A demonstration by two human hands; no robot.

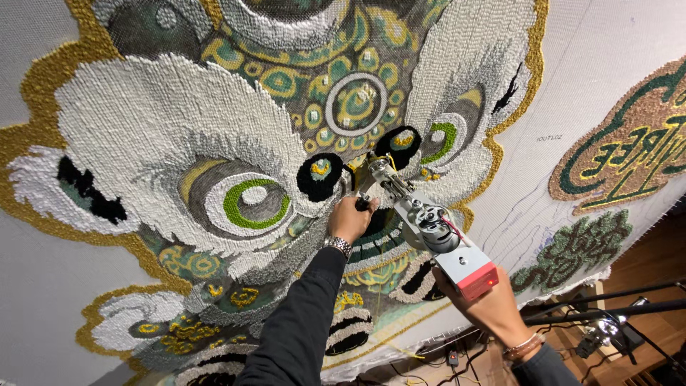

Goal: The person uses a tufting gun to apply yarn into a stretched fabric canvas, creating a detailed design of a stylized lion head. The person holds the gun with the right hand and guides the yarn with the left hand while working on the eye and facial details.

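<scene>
The tufting gun, held in my left hand and right hand, meets the mostly filled lion rug cloth, whose right-edge outlines remain bare.

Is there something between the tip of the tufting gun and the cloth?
Nothing visible. The tufting gun, held by the left hand and right hand, has its tip right against the cloth, beside the black tufted patches.
</scene>
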